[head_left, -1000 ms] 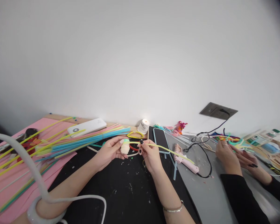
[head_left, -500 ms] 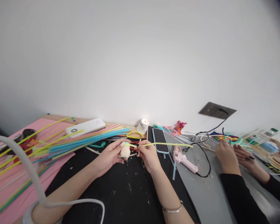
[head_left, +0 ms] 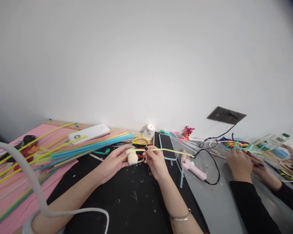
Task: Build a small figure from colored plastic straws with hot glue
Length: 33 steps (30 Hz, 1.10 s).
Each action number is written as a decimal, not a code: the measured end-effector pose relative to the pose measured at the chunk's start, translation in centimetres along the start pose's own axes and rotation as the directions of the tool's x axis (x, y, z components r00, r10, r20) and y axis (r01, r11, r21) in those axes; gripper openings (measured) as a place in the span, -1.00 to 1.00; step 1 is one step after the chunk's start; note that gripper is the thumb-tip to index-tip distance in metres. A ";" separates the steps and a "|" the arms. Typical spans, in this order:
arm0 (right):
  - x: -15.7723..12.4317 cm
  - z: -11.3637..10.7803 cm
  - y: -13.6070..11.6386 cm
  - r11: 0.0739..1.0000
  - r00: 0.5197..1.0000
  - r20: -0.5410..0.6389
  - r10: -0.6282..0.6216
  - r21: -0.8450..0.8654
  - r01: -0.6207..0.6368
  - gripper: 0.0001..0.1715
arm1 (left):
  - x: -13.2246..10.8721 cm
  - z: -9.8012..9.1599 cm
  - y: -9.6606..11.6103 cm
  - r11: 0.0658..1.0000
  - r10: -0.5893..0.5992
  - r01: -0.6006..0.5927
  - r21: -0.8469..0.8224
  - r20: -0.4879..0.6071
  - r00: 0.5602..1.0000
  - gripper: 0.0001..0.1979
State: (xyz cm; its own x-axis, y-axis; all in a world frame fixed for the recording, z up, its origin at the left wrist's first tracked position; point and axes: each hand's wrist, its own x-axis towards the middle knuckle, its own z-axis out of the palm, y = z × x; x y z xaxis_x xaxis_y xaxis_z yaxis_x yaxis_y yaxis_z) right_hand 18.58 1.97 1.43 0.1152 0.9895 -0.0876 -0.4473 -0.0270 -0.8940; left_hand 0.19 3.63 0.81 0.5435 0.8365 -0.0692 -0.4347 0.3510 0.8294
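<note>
Closed around a small cream-coloured coiled piece point(head_left: 132, 159) is my left hand point(head_left: 114, 162); the piece has a greenish top end. From that end a yellow-green pipe cleaner point(head_left: 169, 150) runs out to the right. My right hand point(head_left: 156, 161) pinches this pipe cleaner close to the coiled piece, and its free length reaches over the phone point(head_left: 168, 146) to the glue gun. Yellow-handled scissors point(head_left: 140, 141) lie just behind my hands. Both hands are held above the black mat point(head_left: 127, 201).
Bundled pipe cleaners point(head_left: 88, 149) and pink sheets point(head_left: 61, 172) spread on the left beside a white power bank point(head_left: 89, 133). A pink glue gun point(head_left: 192, 167) with a black cord lies right. Farther right, a co-worker's hands point(head_left: 241, 162) are busy. A paper cup point(head_left: 149, 132) stands near the wall.
The coiled piece has turned and tilted in my left hand. The pipe cleaner's free end has drawn in slightly leftward, and the strand now lies across the top of the piece.
</note>
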 end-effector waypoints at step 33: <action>-0.4 0.1 0.6 0.937 0.999 0.031 -0.040 -0.347 0.048 -0.59 | 1.3 -1.7 0.4 0.883 0.416 -0.266 0.388 -0.379 0.827 -0.44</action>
State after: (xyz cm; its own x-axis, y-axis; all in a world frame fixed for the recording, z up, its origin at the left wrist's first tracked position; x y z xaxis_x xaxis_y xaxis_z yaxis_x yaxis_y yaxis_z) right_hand 18.13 1.58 0.98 0.1057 0.9937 -0.0383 -0.1053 -0.0271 -0.9941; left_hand -0.48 5.57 0.13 -0.0031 0.9970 0.0776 -0.2497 -0.0759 0.9653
